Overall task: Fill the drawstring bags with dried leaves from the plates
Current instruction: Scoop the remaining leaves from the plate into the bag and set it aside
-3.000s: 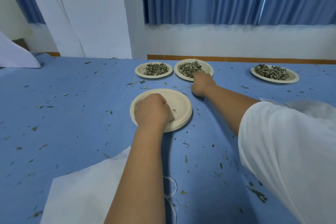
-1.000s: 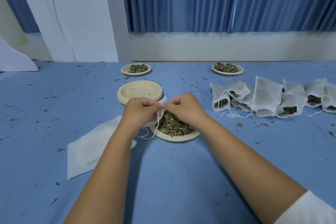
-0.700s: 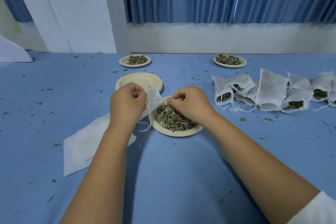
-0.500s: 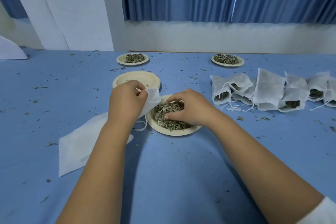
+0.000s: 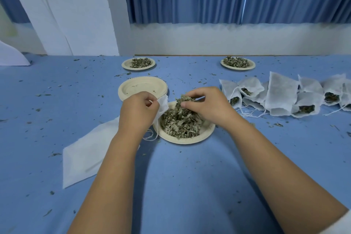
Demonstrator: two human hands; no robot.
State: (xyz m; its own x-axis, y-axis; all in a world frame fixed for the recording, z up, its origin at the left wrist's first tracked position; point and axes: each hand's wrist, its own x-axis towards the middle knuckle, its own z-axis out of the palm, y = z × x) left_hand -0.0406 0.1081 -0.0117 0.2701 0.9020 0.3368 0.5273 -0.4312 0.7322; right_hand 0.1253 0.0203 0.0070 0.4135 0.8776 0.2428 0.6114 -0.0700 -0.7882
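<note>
A paper plate [image 5: 187, 139] heaped with dried leaves [image 5: 180, 123] sits in the middle of the blue table. My left hand [image 5: 137, 114] pinches the mouth of a white drawstring bag [image 5: 163, 105] at the plate's left rim, its string dangling below. My right hand [image 5: 207, 107] holds a pinch of dried leaves lifted just above the heap, close to the bag. Several filled white bags [image 5: 281, 97] lie in a row to the right.
A stack of empty paper plates [image 5: 142, 87] stands behind my left hand. Two more plates of leaves, one [image 5: 138, 63] at the back centre and one [image 5: 237, 62] at the back right. Flat white bags [image 5: 83, 157] lie under my left forearm. Leaf crumbs litter the table.
My right hand dug into the heap and has now lifted a pinch of leaves toward the bag. My left hand keeps holding the bag at the plate's rim.
</note>
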